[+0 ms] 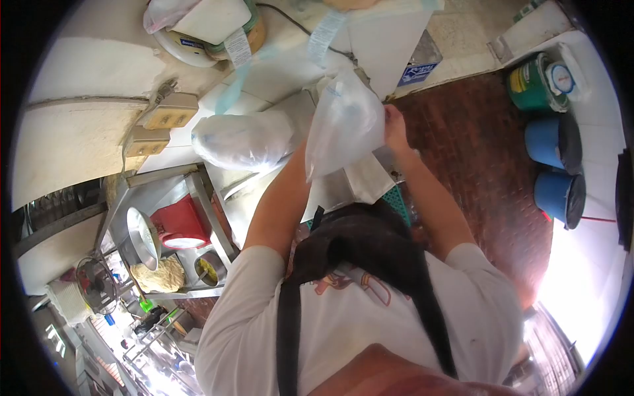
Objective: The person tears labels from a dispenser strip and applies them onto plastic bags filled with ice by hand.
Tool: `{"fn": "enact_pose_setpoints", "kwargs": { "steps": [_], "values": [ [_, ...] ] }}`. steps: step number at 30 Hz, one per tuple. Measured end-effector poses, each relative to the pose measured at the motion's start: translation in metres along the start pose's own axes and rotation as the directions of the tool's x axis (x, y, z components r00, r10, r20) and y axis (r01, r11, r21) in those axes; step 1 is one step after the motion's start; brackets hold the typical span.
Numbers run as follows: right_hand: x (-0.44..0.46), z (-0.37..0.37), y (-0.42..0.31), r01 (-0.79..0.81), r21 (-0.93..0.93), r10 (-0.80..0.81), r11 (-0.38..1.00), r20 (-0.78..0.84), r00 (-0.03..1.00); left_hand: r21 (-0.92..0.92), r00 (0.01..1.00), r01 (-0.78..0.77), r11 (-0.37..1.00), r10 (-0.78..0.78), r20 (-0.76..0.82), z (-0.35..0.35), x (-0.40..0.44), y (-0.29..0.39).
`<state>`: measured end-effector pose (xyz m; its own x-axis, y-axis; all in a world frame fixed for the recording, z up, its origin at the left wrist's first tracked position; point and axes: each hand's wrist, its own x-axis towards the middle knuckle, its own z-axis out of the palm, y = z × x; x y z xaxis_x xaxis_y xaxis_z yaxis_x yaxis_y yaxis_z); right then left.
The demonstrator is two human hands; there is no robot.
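A translucent white plastic bag hangs in front of me at the upper middle, puffed out. My right hand is at the bag's right edge, its fingers closed on the plastic. The bag covers my left hand; only that forearm shows, running up behind the bag's lower left side. Just left of it, a bulky clear plastic bag with whitish contents lies on the white surface. Below the held bag is a pale open box or container, partly hidden.
At left, a metal shelf holds a red scale with a metal pan. Blue buckets and a green bucket stand along the right wall. A blue-and-white box sits at the top, near the brown tiled floor.
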<state>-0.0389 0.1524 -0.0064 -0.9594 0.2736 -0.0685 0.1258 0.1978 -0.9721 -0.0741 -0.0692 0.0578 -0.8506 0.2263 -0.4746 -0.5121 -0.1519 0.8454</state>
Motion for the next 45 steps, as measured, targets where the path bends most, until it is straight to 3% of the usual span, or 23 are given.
{"fn": "enact_pose_setpoints", "kwargs": {
  "steps": [5,11,14,17,19,21,24,25,27,28,30,31,34,37,39,40,42,43,44,45],
  "values": [
    [0.024,0.006,0.016,-0.052,-0.318,0.056,0.947,0.002,0.998,0.059,0.998,0.055,0.997,-0.053,-0.034,0.003,0.033,-0.005],
    [0.033,0.02,0.036,-0.214,-0.379,0.223,0.9,-0.022,0.975,0.091,0.994,0.094,0.991,-0.089,-0.057,0.005,0.05,-0.015],
    [0.039,0.011,0.038,-0.261,-0.45,0.325,0.854,0.069,0.943,0.106,0.993,0.106,0.989,-0.099,-0.067,0.003,0.05,-0.022],
    [0.034,-0.014,0.037,-0.245,-0.35,0.291,0.904,0.085,0.953,0.105,0.989,0.098,0.99,-0.086,-0.119,-0.007,0.039,-0.025],
    [0.02,-0.05,-0.001,-0.126,-0.241,0.156,0.962,0.112,0.981,0.065,0.988,0.001,0.998,0.009,-0.157,-0.022,0.021,-0.007],
    [0.002,-0.085,-0.06,0.011,0.0,-0.011,1.0,0.302,0.953,0.026,0.985,-0.163,0.986,0.164,-0.056,-0.024,-0.019,0.029],
    [-0.023,-0.095,-0.123,0.082,0.092,-0.117,0.992,0.494,0.862,0.115,0.871,-0.449,0.886,0.406,0.276,-0.001,-0.076,0.06],
    [-0.024,-0.084,-0.116,0.21,0.034,-0.197,0.977,0.515,0.834,0.302,0.863,-0.5,0.812,0.438,0.252,0.008,-0.079,0.055],
    [-0.027,-0.053,-0.085,0.46,-0.067,-0.343,0.885,0.576,0.742,0.639,0.832,-0.515,0.571,0.513,0.212,0.038,-0.079,0.033],
    [-0.035,-0.041,-0.081,0.256,-0.01,-0.213,0.967,0.524,0.825,0.59,0.86,-0.471,0.655,0.49,0.143,0.044,-0.072,0.019],
    [-0.026,-0.023,-0.044,0.245,-0.08,-0.175,0.966,0.495,0.851,0.46,0.908,-0.378,0.803,0.418,0.018,0.042,-0.046,-0.019],
    [-0.023,-0.016,-0.021,0.235,-0.118,-0.152,0.965,0.481,0.863,0.489,0.924,-0.345,0.801,0.382,0.027,0.038,-0.04,-0.033],
    [-0.016,-0.003,0.027,0.558,-0.312,-0.404,0.769,0.439,0.803,0.583,0.94,-0.299,0.756,0.337,0.046,0.028,-0.026,-0.062],
    [-0.014,-0.016,0.016,0.361,-0.169,-0.244,0.917,0.48,0.843,0.663,0.916,-0.336,0.669,0.397,0.063,0.018,-0.026,-0.082],
    [-0.012,-0.04,0.001,0.31,-0.197,-0.145,0.93,0.578,0.803,0.677,0.893,-0.378,0.631,0.44,0.089,0.008,-0.025,-0.079],
    [-0.01,-0.053,-0.009,0.289,-0.212,-0.099,0.934,0.621,0.777,0.739,0.927,-0.29,0.608,0.369,0.061,0.001,-0.029,-0.066],
    [-0.012,-0.081,-0.044,0.06,-0.151,0.053,0.987,0.649,0.759,0.839,0.976,-0.103,0.534,0.218,-0.019,-0.015,-0.057,-0.018],
    [-0.013,-0.091,-0.069,-0.061,-0.124,0.128,0.99,0.667,0.734,0.748,0.92,-0.244,0.617,0.392,-0.024,-0.023,-0.073,0.014],
    [-0.014,-0.094,-0.098,0.05,-0.212,0.082,0.976,0.572,0.816,0.643,0.832,-0.394,0.656,0.552,-0.053,-0.028,-0.09,0.052],
    [-0.016,-0.096,-0.131,0.147,-0.308,0.018,0.94,0.475,0.88,0.625,0.754,-0.429,0.652,0.64,-0.15,-0.027,-0.106,0.094]
  ]
}}
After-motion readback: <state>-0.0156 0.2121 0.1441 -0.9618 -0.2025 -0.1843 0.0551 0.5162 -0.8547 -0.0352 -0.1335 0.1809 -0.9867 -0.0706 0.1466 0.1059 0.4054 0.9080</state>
